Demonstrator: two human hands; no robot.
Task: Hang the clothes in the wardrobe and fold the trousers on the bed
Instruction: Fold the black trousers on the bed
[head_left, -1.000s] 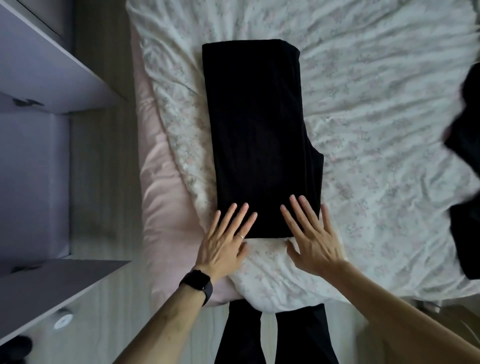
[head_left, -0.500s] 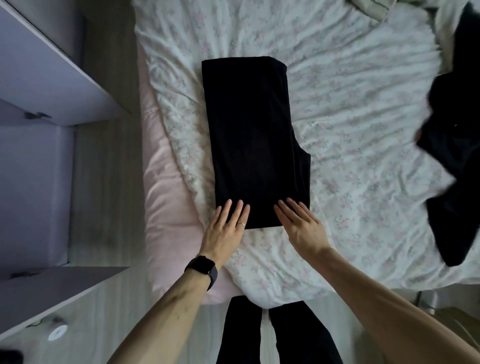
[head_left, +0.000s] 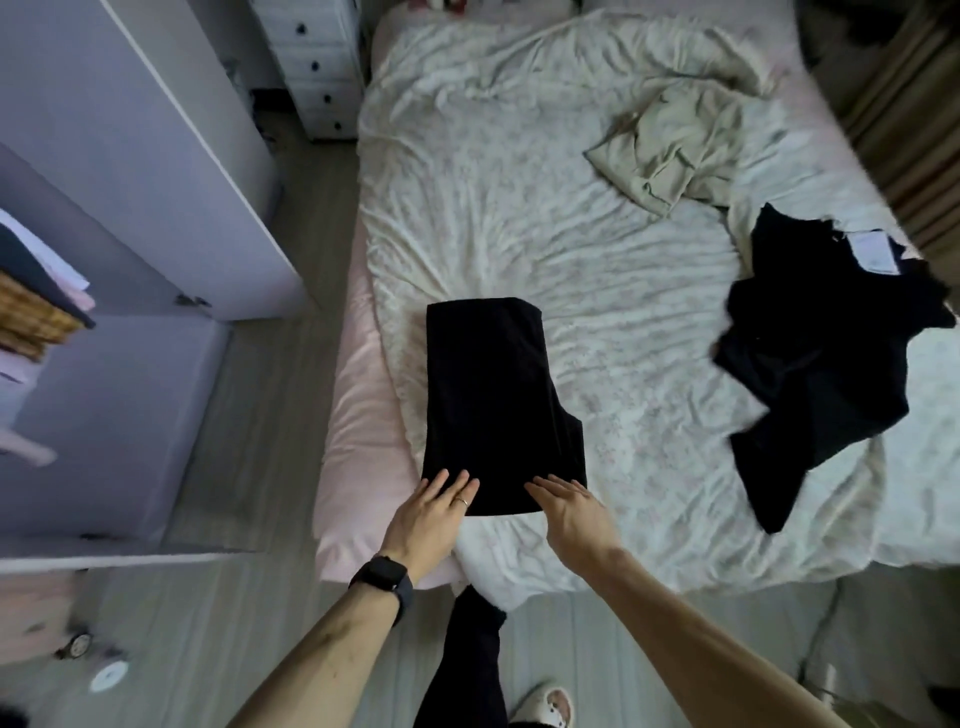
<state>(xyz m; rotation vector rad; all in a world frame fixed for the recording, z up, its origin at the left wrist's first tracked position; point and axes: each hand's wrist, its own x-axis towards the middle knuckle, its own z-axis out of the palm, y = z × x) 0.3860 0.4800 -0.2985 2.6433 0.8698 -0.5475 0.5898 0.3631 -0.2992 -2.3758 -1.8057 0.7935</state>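
Trousers (head_left: 498, 405), black, folded into a long rectangle, lie flat on the bed (head_left: 519, 208) close to its near edge and toward the left edge, long side running away from the person. Left hand (head_left: 431, 519): grip flat, fingers straight and together, fingertips pressing on the near left corner of the trousers, nothing held. It has a ring (head_left: 461, 501) on one finger and a dark watch (head_left: 382, 577) on the wrist. Right hand (head_left: 571, 514): grip flat too, fingers straight, tips on the near right corner, palm on the sheet, nothing held. Crumpled black garment (head_left: 815, 364) lies by the right edge of the bed, well apart from the trousers. Beige garment (head_left: 670, 150) is bunched toward the far right corner. Wardrobe (head_left: 130, 156) stands left of the bed, doors swung out.
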